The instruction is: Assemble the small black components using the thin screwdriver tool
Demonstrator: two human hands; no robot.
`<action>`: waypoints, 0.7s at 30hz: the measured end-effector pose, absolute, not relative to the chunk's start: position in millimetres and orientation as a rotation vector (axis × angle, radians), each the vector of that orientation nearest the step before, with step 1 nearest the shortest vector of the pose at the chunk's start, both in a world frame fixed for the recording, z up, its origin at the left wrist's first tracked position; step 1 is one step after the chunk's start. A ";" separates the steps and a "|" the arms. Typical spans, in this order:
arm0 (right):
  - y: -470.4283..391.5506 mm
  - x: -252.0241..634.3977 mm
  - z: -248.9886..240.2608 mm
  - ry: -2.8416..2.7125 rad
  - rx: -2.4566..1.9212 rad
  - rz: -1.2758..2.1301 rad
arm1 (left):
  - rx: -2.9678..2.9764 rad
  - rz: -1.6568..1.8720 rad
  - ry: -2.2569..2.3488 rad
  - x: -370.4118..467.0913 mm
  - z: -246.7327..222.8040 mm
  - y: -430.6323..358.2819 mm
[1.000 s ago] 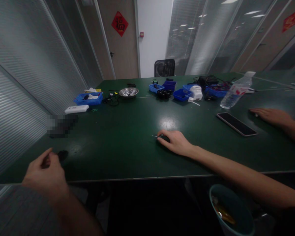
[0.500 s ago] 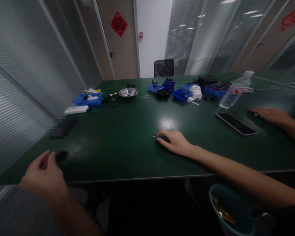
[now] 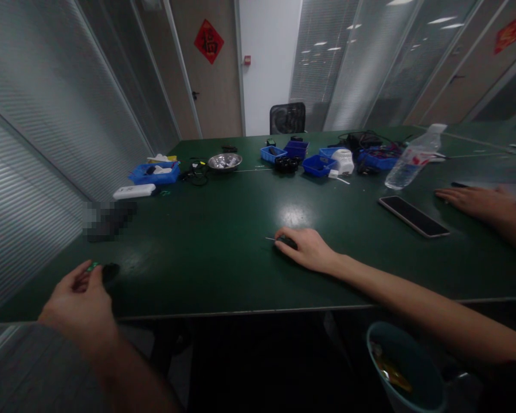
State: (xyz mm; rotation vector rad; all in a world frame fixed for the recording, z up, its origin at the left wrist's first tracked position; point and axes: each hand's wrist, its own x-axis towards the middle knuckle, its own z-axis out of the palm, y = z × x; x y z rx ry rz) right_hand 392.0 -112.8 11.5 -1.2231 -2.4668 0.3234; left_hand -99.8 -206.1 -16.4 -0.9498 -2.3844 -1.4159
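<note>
At the table's left front, my left hand (image 3: 79,307) is closed in a pinch on a small green piece (image 3: 93,266), too small to name. Just beyond those fingertips a dark round object (image 3: 110,272) lies on the table. My right hand (image 3: 305,248) rests on the tabletop near the middle, its fingers wrapped around a screwdriver (image 3: 289,242) with a dark handle. The thin metal shaft points left, and part of the handle is hidden under the fingers.
Across the green table (image 3: 206,229) stand blue trays (image 3: 318,166), a metal bowl (image 3: 225,163) and a white power strip (image 3: 134,191). A phone (image 3: 413,216), a water bottle (image 3: 416,158) and another person's hand (image 3: 477,202) are at right. A bin (image 3: 406,367) stands below the edge.
My left hand has shifted slightly right, and more of the green piece shows. The other person's hand has moved a little, with a pale sheet now visible beside it. My right hand stays put.
</note>
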 end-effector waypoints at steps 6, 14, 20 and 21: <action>-114.3 391.3 13.9 -2.471 -1.228 0.334 | -0.999 -1.244 -2.251 -100.4 -19.0 -203.6; -115.3 390.6 15.2 -2.465 -1.220 0.346 | -1.025 -1.106 -2.533 -101.0 -12.0 -199.7; -114.6 391.1 14.2 -2.467 -1.213 0.348 | -0.963 -1.095 -2.518 -99.8 -12.7 -201.1; -114.4 391.2 13.7 -2.468 -1.210 0.342 | -0.960 -1.092 -2.526 -99.8 -13.0 -201.3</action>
